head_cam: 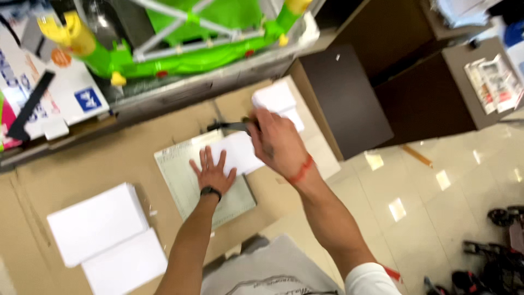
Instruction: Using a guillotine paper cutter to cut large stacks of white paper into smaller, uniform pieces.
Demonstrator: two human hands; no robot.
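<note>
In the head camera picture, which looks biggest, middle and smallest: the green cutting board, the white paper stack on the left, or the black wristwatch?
1. Green cutting board and white paper stack: they look about alike, so no ranking.
2. Black wristwatch on the left hand: clearly smallest.

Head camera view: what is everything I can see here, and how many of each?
Paper cutter: one, pale green base, centre of cardboard-covered table.
Cutter handle: one, black, in right hand.
Sheet being cut: one, white, on cutter.
Paper stacks: two, white, lower left.
Cut pieces: small pile, white, beyond cutter.
Plastic frame: one, green and yellow, top.
Cabinet: one, dark brown, right.
Left hand: flat on cutter, black wristband.
Right hand: red wristband.
</note>
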